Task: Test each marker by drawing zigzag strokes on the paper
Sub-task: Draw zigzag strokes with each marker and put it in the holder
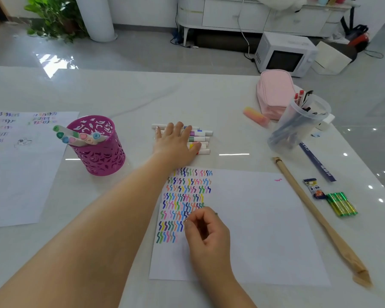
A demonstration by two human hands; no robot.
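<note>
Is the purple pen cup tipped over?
No, the purple cup stands upright on the table, with markers poking out of its top.

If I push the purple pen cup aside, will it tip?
Possibly: markers in the purple pen cup all lean over its left rim, so weight likely sits off-centre. Its cut-out wall suggests lightness; it may slide on the glossy table.

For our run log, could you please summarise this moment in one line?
left hand: flat on marker row | right hand: curled over paper, contents unclear | zigzags: several rows drawn
</note>
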